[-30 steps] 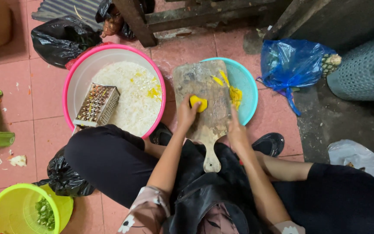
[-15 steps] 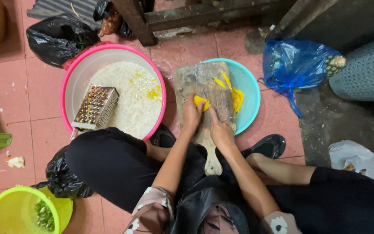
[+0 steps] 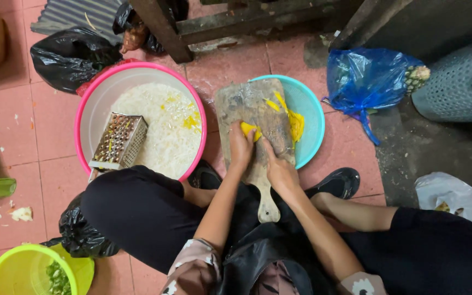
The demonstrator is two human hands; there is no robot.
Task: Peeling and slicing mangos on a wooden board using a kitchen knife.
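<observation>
yellow fruit chunk [image 3: 250, 130] sits on the wooden cutting board [image 3: 247, 106], which lies across the rim of the teal basin [image 3: 311, 109]. left hand [image 3: 240, 148] is curled down over the chunk, fingers closed on it, pinning it to the board. right hand [image 3: 281, 168] lies just beside the left, fingers stretched toward the chunk; whether it grips a blade i cannot tell (nothing metallic shows, hand covers whatever is under it). change since a second ago: the right hand was out at the board's right edge, apart from the left; half a second ago it had moved in, and now both hands sit together over the chunk. the chunk itself has barely shifted, same spot mid-board. judging from that, the work on this piece is at the two-handed stage, holding plus cutting or pressing, not fetching. yellow scraps [image 3: 293, 123] lie at the board's far edge and in the basin, unchanged. pink basin [image 3: 91, 117] to the left holds white shreds with a few yellow bits and a metal box grater [image 3: 120, 141] leaning inside, untouched. blue plastic bag [image 3: 370, 76] with a pineapple crown poking out is well apart at right, green bowl [image 3: 15, 273] near the left knee.
</observation>
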